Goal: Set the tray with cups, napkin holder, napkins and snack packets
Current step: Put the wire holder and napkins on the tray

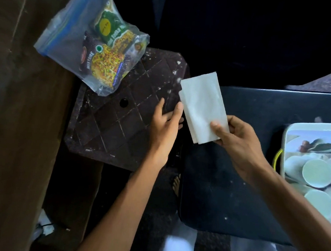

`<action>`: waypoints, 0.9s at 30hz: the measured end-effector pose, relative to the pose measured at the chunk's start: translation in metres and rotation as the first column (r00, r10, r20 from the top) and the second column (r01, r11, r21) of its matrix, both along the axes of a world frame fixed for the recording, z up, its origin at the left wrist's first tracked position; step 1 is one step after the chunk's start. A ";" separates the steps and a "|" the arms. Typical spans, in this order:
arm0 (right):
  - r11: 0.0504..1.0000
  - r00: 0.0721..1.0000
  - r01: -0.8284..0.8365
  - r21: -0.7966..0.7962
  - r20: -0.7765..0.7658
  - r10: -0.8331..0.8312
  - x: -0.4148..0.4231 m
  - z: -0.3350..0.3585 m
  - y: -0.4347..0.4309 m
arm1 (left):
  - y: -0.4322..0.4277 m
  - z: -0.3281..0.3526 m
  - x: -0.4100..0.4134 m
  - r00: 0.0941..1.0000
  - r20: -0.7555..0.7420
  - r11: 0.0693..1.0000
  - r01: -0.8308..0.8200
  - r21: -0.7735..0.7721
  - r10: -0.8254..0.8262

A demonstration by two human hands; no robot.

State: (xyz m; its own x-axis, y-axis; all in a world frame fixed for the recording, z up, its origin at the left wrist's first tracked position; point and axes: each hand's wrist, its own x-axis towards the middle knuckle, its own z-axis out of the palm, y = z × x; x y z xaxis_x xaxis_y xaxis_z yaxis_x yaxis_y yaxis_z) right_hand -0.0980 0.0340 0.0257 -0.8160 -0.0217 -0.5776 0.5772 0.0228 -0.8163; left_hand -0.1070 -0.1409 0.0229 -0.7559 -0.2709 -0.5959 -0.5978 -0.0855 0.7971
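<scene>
The right hand [235, 135] pinches a small folded stack of white paper napkins [201, 100] at its near corner, thumb on top and fingers curled beneath; the stack is held in the air between a dark brown plastic stool [122, 126] and the black counter [259, 104]. The left hand [164, 123] is open with its fingers straight, its fingertips just beside the stack's left edge; whether they touch it I cannot tell.

The napkins look light, soft and limp; the layers are likely to fan apart or slide, so a pinch across the whole folded thickness near one end seems safest.

The snack packets [104, 59] lie inside a clear zip bag [73, 32] on the stool's far corner; they should be light, crinkly and slippery. The tray [288, 131] sits on the counter at the right edge, with pale cups [316, 172] on it, blurred.

The stool top is scuffed and paint-flecked; the room beyond is dark.
</scene>
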 end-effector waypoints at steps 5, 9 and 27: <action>0.997 0.997 -0.047 -0.054 0.051 0.050 0.025 0.008 0.052 | 0.040 0.007 -0.011 0.994 0.106 0.948 -0.018 0.319 -0.016; 0.995 0.999 -0.030 0.096 0.035 0.027 0.041 0.016 0.095 | 0.076 0.014 -0.013 0.991 0.063 0.986 0.109 0.128 -0.118; 0.738 0.926 0.372 0.563 -0.278 -0.255 0.138 0.047 0.308 | 0.320 0.044 0.002 0.567 -0.126 0.532 0.639 -0.555 -0.814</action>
State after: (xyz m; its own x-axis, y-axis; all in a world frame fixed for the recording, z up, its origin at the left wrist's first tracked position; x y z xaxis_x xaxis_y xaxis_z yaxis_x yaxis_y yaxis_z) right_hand 0.0400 0.3421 0.0727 -0.7990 0.5535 -0.2352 0.4933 0.3796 -0.7827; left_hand -0.1051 0.1786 0.0665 -0.9114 0.3313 -0.2441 0.0198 0.6278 0.7781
